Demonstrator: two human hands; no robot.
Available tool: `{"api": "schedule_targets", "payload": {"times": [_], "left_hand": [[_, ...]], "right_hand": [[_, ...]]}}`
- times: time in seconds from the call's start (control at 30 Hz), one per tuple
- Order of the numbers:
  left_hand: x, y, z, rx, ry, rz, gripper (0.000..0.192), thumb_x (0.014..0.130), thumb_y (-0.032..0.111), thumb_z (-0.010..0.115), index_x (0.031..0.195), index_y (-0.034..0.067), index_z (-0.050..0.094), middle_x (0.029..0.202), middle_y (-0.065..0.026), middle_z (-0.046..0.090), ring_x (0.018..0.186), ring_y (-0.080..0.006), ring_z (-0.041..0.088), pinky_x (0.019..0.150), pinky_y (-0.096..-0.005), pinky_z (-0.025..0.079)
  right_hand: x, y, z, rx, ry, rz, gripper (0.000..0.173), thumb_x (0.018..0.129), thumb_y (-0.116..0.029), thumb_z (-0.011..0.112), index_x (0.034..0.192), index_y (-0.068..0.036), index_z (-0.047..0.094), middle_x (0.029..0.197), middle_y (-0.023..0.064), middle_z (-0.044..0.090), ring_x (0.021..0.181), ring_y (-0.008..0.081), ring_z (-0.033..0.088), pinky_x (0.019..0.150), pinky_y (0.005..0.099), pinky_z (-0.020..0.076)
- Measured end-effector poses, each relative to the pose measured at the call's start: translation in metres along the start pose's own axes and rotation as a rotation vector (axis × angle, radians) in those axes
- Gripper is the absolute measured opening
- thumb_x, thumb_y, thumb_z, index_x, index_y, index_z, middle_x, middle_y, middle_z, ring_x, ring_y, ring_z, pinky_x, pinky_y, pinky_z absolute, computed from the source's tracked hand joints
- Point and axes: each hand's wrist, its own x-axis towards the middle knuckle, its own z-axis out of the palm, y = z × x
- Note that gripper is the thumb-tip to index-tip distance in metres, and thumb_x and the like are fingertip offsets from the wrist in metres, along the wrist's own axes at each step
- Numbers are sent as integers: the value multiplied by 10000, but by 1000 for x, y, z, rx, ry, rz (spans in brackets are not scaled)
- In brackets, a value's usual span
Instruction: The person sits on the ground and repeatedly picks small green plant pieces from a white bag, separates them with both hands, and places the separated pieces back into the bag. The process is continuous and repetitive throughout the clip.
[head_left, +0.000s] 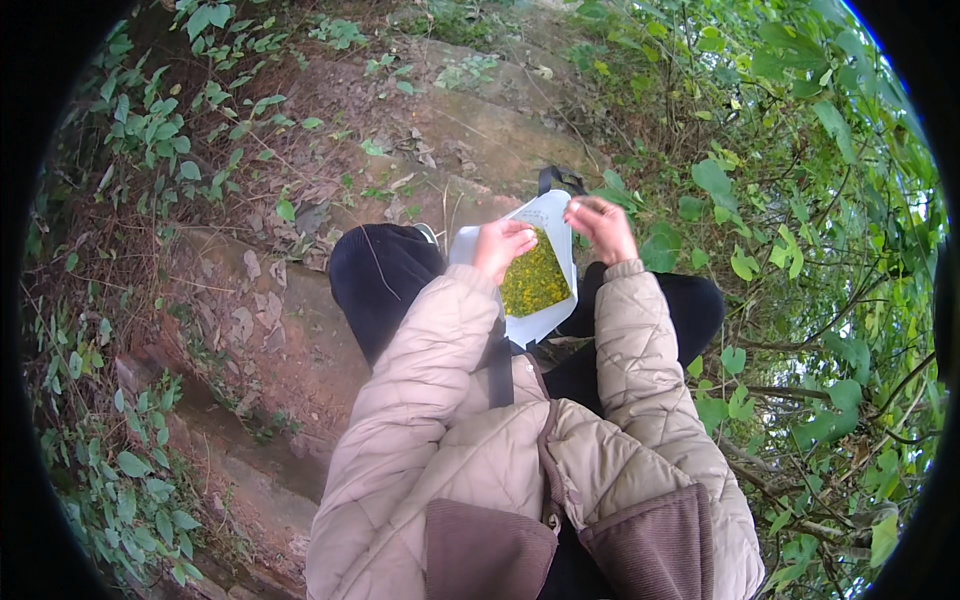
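Observation:
A white plastic container (562, 217) with black straps stands between the person's bent knees, its mouth turned up. Small yellow and green plant bits (534, 281), which look like flower heads, fill much of it. Over the container's left side is my left hand (506, 246), thumb and fingers drawn together above the plant bits; whether something small is between them cannot be told. My right hand (600, 225) is at the container's upper right rim, fingers curled, with a tiny dark bit near the fingertips. A black strap (500, 371) runs from the container towards the jacket.
Stone steps (300, 330) with dry leaves lie to the left and ahead. Leafy plants (146, 135) grow along the left edge. Dense green vines and branches (780, 300) crowd the right side, close to the right knee (694, 315).

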Motion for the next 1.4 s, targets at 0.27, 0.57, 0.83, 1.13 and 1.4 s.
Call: {"api": "schedule_targets", "payload": {"times": [0.27, 0.57, 0.83, 1.13, 1.4], "left_hand": [[-1, 2, -1, -101, -65, -160, 140, 838, 38, 553, 957, -36, 543, 919, -116, 596, 850, -175, 601, 769, -252, 507], [-5, 5, 2, -237, -33, -313, 147, 816, 101, 568, 926, 4, 557, 901, -101, 613, 819, -165, 596, 769, -287, 497], [-6, 2, 4, -308, -5, -301, 119, 806, 100, 584, 901, 31, 567, 870, -67, 597, 821, -152, 582, 761, -287, 485], [-1, 1, 1, -385, 0, -290, 124, 809, 79, 571, 915, 18, 553, 869, -80, 581, 827, -170, 575, 784, -302, 487], [-4, 6, 8, -391, 11, -307, 158, 824, 122, 562, 935, 11, 543, 916, -92, 565, 882, -191, 560, 823, -317, 470]], "right_hand": [[36, -84, -50, -1252, 574, -650, 329, 739, -87, 639, 1066, -117, 616, 1055, 178, 596, 797, 235, 627, 700, 296, 487], [-18, -14, 15, -958, -139, -399, 245, 687, -191, 718, 877, -47, 663, 801, 74, 603, 730, 167, 567, 664, 285, 450], [-39, 3, 42, -1382, -30, -664, 225, 664, -276, 692, 785, -112, 597, 733, 44, 568, 741, 241, 567, 639, 351, 461], [-44, 3, 45, -1391, 28, -772, 161, 697, -288, 668, 783, -152, 670, 711, 3, 606, 669, 204, 571, 597, 333, 464], [-42, 5, 43, -1434, 80, -816, 137, 700, -263, 665, 767, -142, 663, 706, -2, 596, 685, 206, 559, 595, 339, 453]]}}
